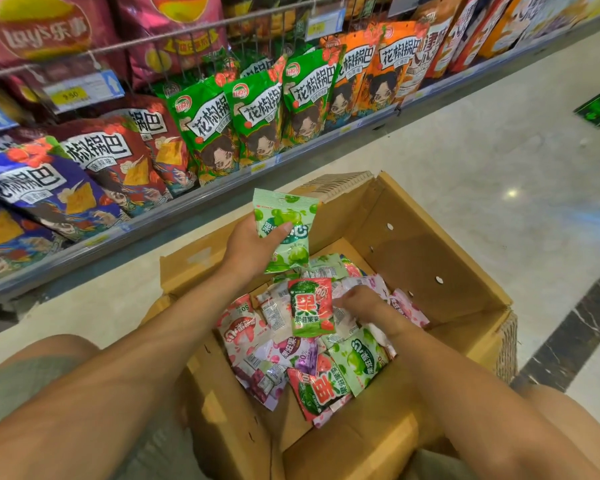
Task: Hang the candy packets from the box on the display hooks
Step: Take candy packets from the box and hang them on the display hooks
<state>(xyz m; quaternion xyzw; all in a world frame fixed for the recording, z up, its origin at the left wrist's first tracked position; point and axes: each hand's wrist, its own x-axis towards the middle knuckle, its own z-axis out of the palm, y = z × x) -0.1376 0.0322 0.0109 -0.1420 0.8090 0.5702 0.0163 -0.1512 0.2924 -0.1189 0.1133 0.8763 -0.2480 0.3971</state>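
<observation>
An open cardboard box (430,258) stands on the floor between my knees, holding several candy packets in pink, purple, green and red. My left hand (253,244) holds a pale green apple candy packet (284,230) upright above the box's far left corner, thumb across its front. My right hand (361,303) is down inside the box and pinches the right edge of a red-and-green watermelon candy packet (311,308), lifting it over the pile. No display hooks for candy are visible in this view.
A low shelf (194,206) runs along the left and back, lined with green, orange, red and purple snack bags (257,116). Price tags (80,91) hang from a wire rail above. Polished floor (499,150) lies to the right, with a green floor sticker (598,109).
</observation>
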